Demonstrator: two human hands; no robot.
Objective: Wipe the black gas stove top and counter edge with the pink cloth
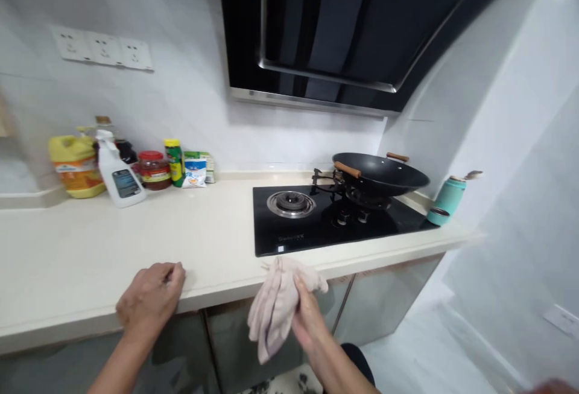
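In the head view, a pale pinkish cloth [275,312], creased and bunched, hangs at the counter's [203,225] front edge, near the stove [271,234]. The right hand [307,314] grips it, fingers mostly hidden behind. The left hand [151,294], curled into a fist, rests on the counter, palm out of sight.

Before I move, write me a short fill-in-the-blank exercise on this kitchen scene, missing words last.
1. The crumpled pale pink cloth is in the person's ____ grip.
2. The uncovered, silver-ringed round burner lies to the ____ of the round black wok.
3. The squat brown jar has a ____ lid.

Missing words: right; left; red.
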